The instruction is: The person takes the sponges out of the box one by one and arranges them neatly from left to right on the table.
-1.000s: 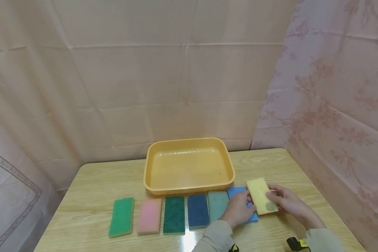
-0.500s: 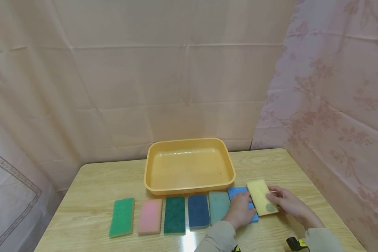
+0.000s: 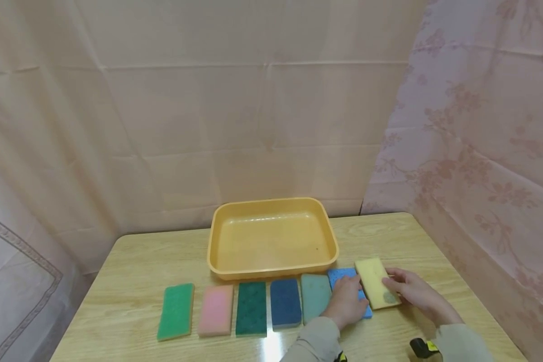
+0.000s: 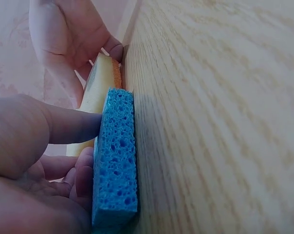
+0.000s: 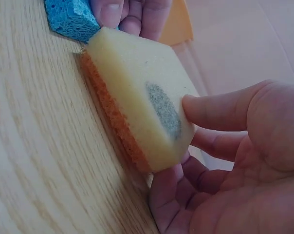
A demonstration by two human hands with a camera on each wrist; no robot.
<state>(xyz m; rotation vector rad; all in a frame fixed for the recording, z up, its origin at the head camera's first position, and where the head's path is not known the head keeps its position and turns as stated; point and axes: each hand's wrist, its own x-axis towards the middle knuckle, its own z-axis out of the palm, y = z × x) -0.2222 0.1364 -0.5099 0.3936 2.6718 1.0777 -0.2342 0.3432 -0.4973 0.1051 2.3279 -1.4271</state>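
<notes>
My right hand (image 3: pixel 416 292) grips the right edge of a yellow sponge (image 5: pixel 142 92), thumb on its top face and fingers around the side. The sponge has an orange underside and a grey oval patch near the held edge; it sits low over the table. My left hand (image 3: pixel 346 301) rests on a porous blue sponge (image 4: pixel 119 156) lying flat just left of the yellow one. Its thumb (image 4: pixel 74 124) presses the blue top face and the other fingers are bent loosely beside it. The blue sponge's middle is hidden under this hand in the head view.
A row of sponges runs left along the wooden table (image 3: pixel 131 266): grey-green (image 3: pixel 315 296), navy (image 3: pixel 285 303), dark green (image 3: pixel 251 308), pink (image 3: pixel 215 310) and bright green (image 3: pixel 175 311). Behind them stands a yellow-orange tray (image 3: pixel 271 271). Curtains (image 3: pixel 262 125) hang around the table.
</notes>
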